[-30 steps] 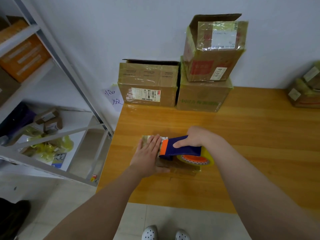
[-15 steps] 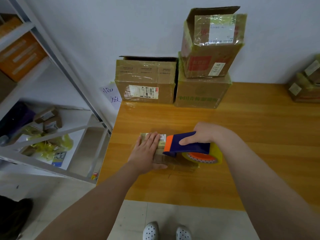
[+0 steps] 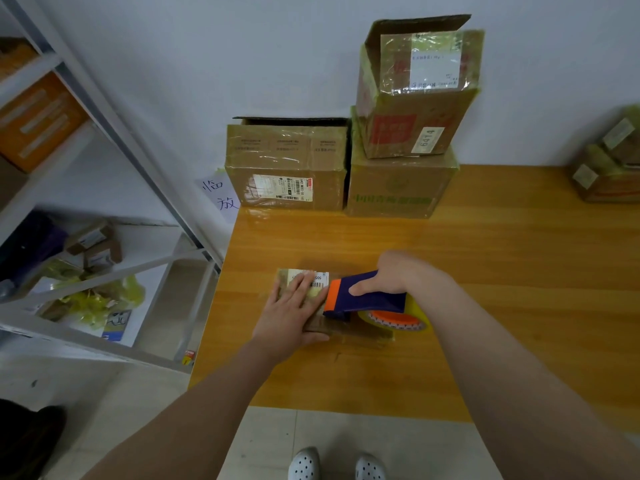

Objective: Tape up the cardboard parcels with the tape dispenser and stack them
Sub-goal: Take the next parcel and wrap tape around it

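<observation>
The wooden table [image 3: 519,258] is the biggest thing here, and three big cardboard boxes [image 3: 287,168] sit at its far edge by the wall — two of them stacked up, on the right. Near the middle of the table lies the small flat parcel [image 3: 349,332], brown and shiny with tape. The left hand [image 3: 294,313] lies flat and open on its left end, pressing it down. The right hand [image 3: 394,275] is closed around the blue and orange tape dispenser [image 3: 367,299], which rests on the parcel's top. The parcel looks light and a bit slippery, so it could slide — best to hold it flat from above or pinch its two long sides.
</observation>
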